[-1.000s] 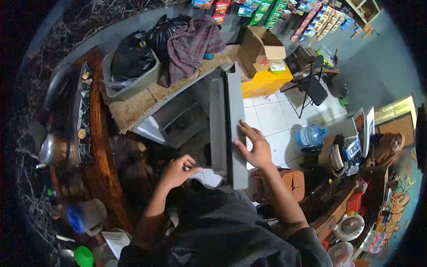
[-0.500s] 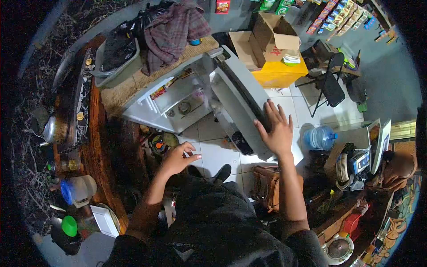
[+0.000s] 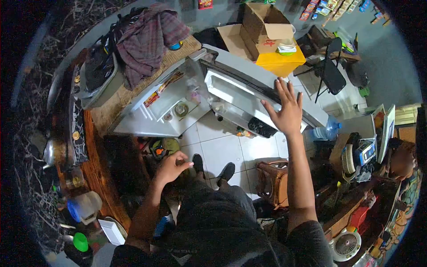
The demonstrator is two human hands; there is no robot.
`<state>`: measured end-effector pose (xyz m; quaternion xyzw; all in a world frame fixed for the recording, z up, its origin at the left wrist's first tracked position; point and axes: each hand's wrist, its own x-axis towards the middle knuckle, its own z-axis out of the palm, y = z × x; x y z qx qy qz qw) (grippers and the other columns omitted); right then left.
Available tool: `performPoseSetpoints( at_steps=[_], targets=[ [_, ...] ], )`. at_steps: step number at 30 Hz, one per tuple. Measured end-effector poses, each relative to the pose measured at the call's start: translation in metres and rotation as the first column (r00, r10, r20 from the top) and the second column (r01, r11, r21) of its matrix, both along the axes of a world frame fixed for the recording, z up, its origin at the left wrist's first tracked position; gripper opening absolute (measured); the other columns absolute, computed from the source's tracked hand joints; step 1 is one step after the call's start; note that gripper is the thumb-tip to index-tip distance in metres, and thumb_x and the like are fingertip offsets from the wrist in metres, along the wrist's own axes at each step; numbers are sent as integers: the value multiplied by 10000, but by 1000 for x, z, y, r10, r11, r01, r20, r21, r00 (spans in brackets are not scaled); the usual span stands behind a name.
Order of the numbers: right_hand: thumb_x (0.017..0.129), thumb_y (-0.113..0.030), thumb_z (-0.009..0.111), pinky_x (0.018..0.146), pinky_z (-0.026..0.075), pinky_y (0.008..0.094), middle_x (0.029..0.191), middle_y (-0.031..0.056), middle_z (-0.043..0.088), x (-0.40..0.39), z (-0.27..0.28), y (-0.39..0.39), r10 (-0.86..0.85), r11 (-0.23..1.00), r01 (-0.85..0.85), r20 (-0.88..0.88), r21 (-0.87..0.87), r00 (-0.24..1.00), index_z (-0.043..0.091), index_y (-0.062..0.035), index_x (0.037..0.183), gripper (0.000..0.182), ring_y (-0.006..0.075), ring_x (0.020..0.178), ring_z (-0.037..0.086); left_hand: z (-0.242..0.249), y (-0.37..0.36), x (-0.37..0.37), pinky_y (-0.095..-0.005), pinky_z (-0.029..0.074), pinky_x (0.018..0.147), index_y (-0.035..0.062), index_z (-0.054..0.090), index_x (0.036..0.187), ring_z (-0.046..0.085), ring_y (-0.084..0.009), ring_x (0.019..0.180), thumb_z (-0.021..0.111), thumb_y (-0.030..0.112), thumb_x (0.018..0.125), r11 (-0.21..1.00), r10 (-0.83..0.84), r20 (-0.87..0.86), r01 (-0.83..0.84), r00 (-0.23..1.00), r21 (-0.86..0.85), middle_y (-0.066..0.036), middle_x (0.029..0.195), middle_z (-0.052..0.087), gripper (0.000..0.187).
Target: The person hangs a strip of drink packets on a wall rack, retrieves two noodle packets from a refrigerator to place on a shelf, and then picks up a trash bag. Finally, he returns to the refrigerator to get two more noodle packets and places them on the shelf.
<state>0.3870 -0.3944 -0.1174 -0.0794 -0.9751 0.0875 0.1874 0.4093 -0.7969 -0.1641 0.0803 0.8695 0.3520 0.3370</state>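
Note:
The refrigerator door [image 3: 262, 82] stands wide open, its shelves facing me with small items and a dark bundle in them. Against the door's edge rests my right hand [image 3: 287, 115], fingers spread and holding nothing. My left hand [image 3: 172, 168] hovers over the floor below the fridge, thumb and fingers curved and apart, empty. Inside the fridge compartment [image 3: 160, 115] are a round glass dish [image 3: 181, 109], colourful packets [image 3: 151, 99] and a plastic bag.
A plaid cloth [image 3: 144, 42] and a grey tub [image 3: 103, 89] sit on the fridge top. Beyond the door are a yellow box [image 3: 282, 63], a black folding chair [image 3: 332, 80] and a water jug [image 3: 327, 129]. A brown bag [image 3: 278, 184] stands on the floor; a person [image 3: 402, 162] is at right.
The fridge door has swung wider, out to the right, with my right hand moving along at its edge. The view has shifted, and more of my feet shows.

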Motion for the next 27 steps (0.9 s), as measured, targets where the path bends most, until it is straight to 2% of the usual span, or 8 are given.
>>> performPoseSetpoints(
  at_steps=[6,12,14,15,20,22,25,27],
  targets=[
    [805,-481,670,1106,203,602,1481,46,414,-16,-3,3,-63,998,63,-28,22,998,447,-110,1408,742,304,1382,346,-3,-10,-39,-357,498,757,13,614,1000,645,-237,860,750,334,816,996,-79,-64,81,995,27,-140,932,673,393],
    [810,-486,672,1137,132,563,1462,50,438,-29,-7,2,-148,989,149,-77,5,986,441,-150,1419,733,282,1388,337,-71,-31,-102,-309,492,699,-2,607,995,627,-186,790,748,296,828,995,-85,7,85,996,54,-87,884,669,370],
    [809,-481,680,1142,118,559,1455,46,447,-35,-8,1,-177,984,180,-102,17,979,448,-164,1416,724,273,1388,338,-100,-31,-129,-267,489,670,1,618,982,614,-143,794,735,276,848,990,24,162,-46,986,131,-62,862,659,327],
    [812,-467,685,1146,101,557,1446,35,460,-38,-12,3,-194,980,197,-117,17,974,452,-175,1412,707,264,1387,340,-137,-38,-142,-266,490,596,34,644,997,621,-119,664,705,282,872,961,59,100,-84,993,265,-42,886,676,285],
    [803,-374,718,1139,43,573,1446,21,462,-53,-36,17,-142,984,168,-326,53,935,468,-202,1405,674,252,1380,352,-258,-54,-242,-299,530,689,92,576,1170,657,-170,818,675,358,882,871,324,320,-413,890,266,-56,1004,675,404],
    [817,-341,700,1128,47,593,1476,34,422,-57,-40,20,-107,988,142,-385,63,917,452,-210,1419,665,269,1399,319,-291,-42,-287,-305,538,650,88,575,1177,658,-185,773,681,330,856,810,495,290,-555,819,189,-72,969,634,415],
    [845,-322,666,1141,82,557,1510,146,343,-53,-57,15,-34,998,60,-531,32,847,382,-73,1446,710,320,1421,264,-313,-33,-339,-367,544,647,102,544,1231,668,-215,783,597,344,899,778,543,69,-533,837,333,-72,1011,626,414],
    [892,-281,611,1146,152,513,1510,242,288,-40,-77,2,41,993,38,-626,112,779,318,44,1445,705,379,1418,243,-337,-26,-394,-399,541,664,115,525,1266,668,-234,811,546,346,922,681,701,30,-681,713,270,-68,1033,625,415]
  ],
)
